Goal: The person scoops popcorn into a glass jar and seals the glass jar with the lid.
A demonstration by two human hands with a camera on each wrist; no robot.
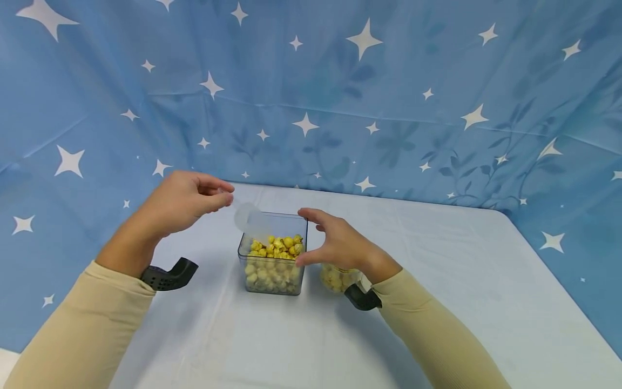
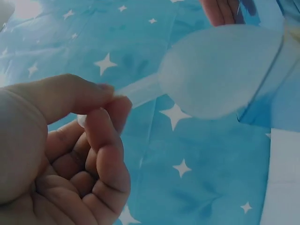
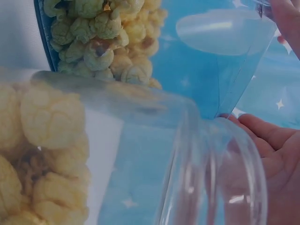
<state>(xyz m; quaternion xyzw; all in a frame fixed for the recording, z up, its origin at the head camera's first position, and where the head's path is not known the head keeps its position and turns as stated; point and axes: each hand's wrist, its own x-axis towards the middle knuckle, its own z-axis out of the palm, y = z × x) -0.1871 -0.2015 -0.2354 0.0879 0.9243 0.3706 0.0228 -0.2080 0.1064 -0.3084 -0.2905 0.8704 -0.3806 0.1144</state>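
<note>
A clear square container (image 1: 272, 286) with a dark rim stands on the table, partly filled with yellow popcorn (image 1: 282, 247). From its left, my left hand (image 1: 187, 200) pinches the thin handle of a translucent white spoon (image 2: 206, 72) between thumb and fingertips. The spoon's oval bowl tilts over the container's left rim and looks bare in the left wrist view. My right hand (image 1: 340, 243) holds the container's right side, thumb at the near corner and fingers at the far one. Close under that wrist is a clear round jar (image 3: 42, 154) with popcorn in it, partly hidden by the hand.
A white cloth (image 1: 272, 346) covers the table. Behind it hangs a blue curtain (image 1: 330, 140) with white stars. Black wrist mounts (image 1: 170, 274) stick out below both forearms. The jar stands just right of the container.
</note>
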